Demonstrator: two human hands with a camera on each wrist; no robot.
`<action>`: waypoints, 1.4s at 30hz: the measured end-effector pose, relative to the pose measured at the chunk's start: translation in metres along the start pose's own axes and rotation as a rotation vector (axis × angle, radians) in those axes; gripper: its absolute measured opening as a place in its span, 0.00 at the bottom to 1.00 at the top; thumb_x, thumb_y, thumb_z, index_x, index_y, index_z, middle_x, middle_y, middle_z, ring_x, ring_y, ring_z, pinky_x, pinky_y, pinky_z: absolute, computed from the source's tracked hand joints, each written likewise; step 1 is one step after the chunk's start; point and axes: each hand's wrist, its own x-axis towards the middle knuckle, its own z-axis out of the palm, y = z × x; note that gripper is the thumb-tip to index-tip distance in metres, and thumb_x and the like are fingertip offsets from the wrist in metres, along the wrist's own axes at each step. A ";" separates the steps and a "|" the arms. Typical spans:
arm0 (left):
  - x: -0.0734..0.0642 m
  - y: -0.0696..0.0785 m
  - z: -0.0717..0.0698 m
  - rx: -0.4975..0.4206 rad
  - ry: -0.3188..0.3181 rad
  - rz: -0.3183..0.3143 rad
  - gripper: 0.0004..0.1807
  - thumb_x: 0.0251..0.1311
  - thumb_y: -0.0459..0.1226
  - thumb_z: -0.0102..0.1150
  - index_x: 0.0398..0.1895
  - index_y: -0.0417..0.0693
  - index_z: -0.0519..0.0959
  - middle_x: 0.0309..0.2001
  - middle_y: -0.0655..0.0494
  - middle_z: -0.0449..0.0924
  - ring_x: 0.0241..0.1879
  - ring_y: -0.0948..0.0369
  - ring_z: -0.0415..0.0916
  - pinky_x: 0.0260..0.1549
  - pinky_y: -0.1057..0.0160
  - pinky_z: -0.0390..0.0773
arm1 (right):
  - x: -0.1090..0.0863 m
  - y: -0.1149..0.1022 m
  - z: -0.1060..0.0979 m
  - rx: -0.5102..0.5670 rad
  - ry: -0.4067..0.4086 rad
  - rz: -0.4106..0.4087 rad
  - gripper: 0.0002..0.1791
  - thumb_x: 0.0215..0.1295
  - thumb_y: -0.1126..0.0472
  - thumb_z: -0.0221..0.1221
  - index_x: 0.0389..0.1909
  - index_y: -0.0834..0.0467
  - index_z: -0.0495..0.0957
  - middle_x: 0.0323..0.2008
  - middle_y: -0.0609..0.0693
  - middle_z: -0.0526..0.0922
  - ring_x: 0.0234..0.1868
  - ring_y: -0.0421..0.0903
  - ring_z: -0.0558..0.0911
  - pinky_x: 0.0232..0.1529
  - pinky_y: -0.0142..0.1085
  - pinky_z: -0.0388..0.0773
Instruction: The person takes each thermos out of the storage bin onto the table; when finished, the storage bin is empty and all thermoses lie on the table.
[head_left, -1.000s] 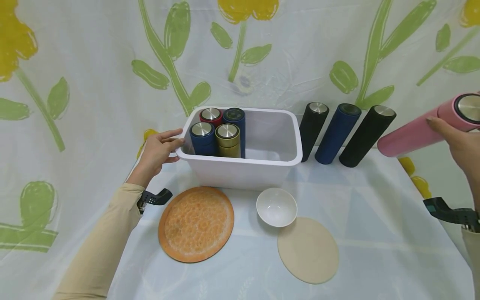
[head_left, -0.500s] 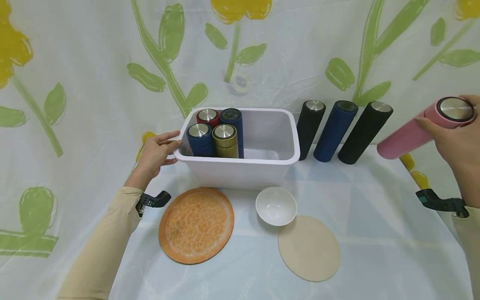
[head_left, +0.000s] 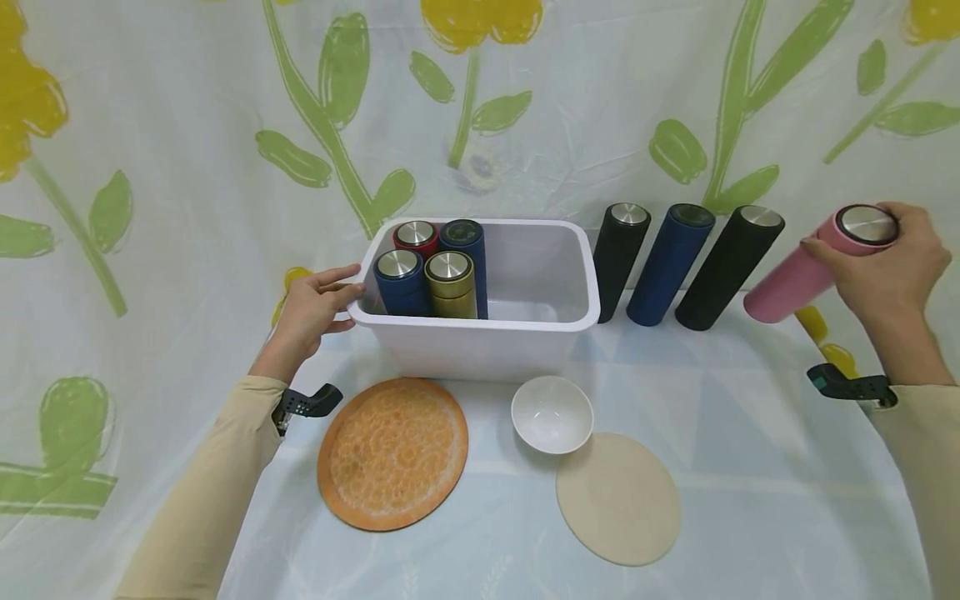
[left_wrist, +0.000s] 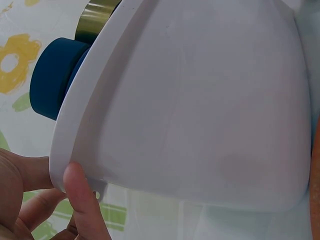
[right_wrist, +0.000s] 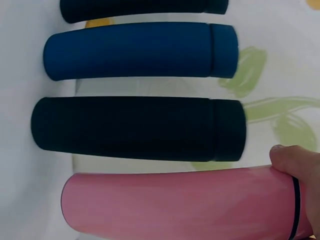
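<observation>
My right hand (head_left: 896,271) grips a pink thermos bottle (head_left: 797,279) near its silver-topped lid, at the right end of a row of bottles. Its base shows right by the table's back right edge. In the right wrist view the pink bottle lies parallel to a black bottle (right_wrist: 135,127), with a gap between them. At the left end of a white plastic tub (head_left: 480,346), my left hand (head_left: 309,312) pinches the rim between thumb and fingers. Inside the tub's left half stand a red bottle (head_left: 417,235), two blue bottles and a gold bottle (head_left: 452,287).
Between tub and pink bottle stand a black bottle (head_left: 621,258), a blue bottle (head_left: 670,267) and another black bottle. In front lie a round orange-brown mat (head_left: 392,454), a white bowl (head_left: 552,415) and a round beige mat (head_left: 618,500). A flowered cloth (head_left: 570,108) hangs behind.
My right hand has brought the pink bottle left, closer to the row of bottles, and its lid end has swung left and slightly down. The left hand stays on the tub's rim.
</observation>
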 end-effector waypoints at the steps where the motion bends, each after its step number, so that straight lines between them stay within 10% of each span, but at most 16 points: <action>1: 0.000 0.000 0.000 -0.002 0.000 0.000 0.29 0.70 0.41 0.60 0.72 0.48 0.69 0.59 0.42 0.75 0.37 0.63 0.76 0.33 0.67 0.83 | 0.001 0.001 0.002 -0.006 -0.010 0.006 0.42 0.61 0.45 0.65 0.74 0.50 0.61 0.70 0.51 0.66 0.71 0.43 0.61 0.67 0.33 0.62; 42: 0.002 0.000 -0.001 -0.009 -0.020 -0.008 0.30 0.69 0.41 0.60 0.74 0.50 0.67 0.60 0.41 0.74 0.40 0.63 0.77 0.32 0.68 0.83 | 0.031 0.034 0.038 -0.001 -0.208 -0.012 0.48 0.60 0.43 0.64 0.74 0.61 0.56 0.69 0.62 0.63 0.71 0.65 0.53 0.64 0.56 0.59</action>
